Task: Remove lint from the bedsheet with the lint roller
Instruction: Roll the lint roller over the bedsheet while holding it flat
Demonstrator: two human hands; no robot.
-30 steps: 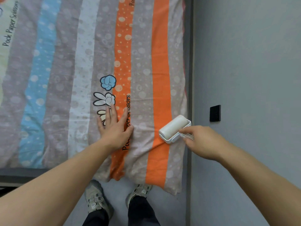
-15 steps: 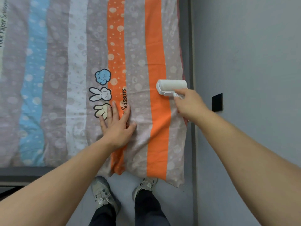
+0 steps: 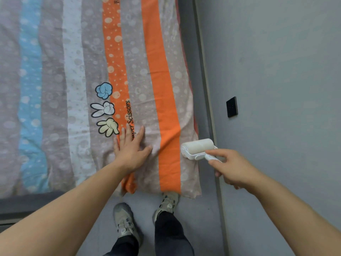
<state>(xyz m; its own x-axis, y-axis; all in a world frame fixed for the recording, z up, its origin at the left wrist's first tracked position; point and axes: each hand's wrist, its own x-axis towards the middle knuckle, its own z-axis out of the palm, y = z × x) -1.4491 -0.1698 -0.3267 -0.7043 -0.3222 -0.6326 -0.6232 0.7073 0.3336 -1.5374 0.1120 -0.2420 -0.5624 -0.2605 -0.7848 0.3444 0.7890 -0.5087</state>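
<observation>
From where I stand, the striped bedsheet runs from a pale blue band on the left, through grey and white bands, to three cartoon hand prints. Just right of those, the left hand lies flat on the cloth, fingers straight and spread, pressing it down beside a dotted orange stripe. Past a solid orange stripe, the white lint roller sits on the sheet's grey right edge, near the bottom hem. The right hand grips its handle, fingers curled round it. Further right, a small black plate is on the grey wall. Grey shoes stand below the hem.
</observation>
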